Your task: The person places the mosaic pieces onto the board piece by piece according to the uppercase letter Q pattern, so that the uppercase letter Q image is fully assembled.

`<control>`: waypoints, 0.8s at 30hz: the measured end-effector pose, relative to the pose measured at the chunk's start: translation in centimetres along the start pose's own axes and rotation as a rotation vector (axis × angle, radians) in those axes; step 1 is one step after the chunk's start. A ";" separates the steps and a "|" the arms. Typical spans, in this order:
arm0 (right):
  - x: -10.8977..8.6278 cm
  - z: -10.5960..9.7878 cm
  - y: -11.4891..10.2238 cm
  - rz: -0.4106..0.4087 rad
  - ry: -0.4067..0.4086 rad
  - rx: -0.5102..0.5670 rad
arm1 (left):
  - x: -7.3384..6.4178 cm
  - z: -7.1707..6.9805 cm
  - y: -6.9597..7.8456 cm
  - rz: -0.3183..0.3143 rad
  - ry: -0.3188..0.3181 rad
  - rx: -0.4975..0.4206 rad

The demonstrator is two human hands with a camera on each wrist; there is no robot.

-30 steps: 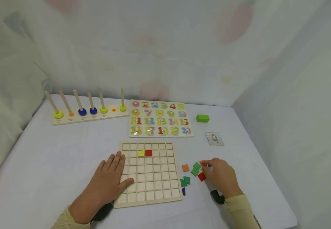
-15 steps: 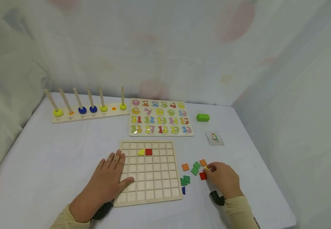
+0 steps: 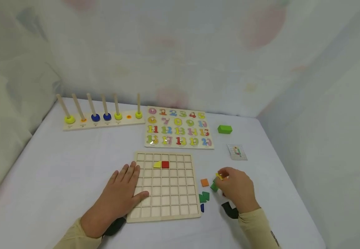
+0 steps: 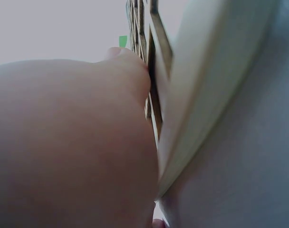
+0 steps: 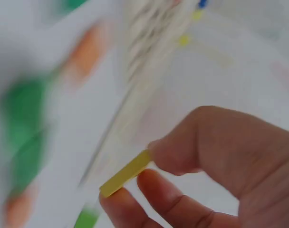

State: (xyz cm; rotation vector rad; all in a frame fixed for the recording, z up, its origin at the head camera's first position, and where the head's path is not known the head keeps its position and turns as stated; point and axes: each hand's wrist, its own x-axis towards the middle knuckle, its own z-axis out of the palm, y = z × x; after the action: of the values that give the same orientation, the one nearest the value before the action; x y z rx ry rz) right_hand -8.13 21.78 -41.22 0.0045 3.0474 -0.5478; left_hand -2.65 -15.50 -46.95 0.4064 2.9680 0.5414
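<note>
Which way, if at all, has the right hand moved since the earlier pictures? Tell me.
Yes: in the head view, the right hand, pinching a yellow tile, has shifted left, closer to the grid board.

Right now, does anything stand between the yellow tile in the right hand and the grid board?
Nothing upright visible: loose green tiles and an orange tile lie flat on the table between the yellow tile and the grid board. The left hand rests on the board's left side, off that path.
</note>
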 end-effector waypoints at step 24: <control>5.6 5.7 -11.7 -0.543 -0.162 -0.140 | -0.4 -0.5 0.3 -0.002 -0.001 0.001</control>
State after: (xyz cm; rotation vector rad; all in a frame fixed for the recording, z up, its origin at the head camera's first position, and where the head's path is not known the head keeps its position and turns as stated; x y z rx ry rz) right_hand -13.64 8.82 -42.71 -0.8442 2.8973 -0.3278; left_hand -2.29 -15.53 -46.34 0.4030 2.9673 0.5400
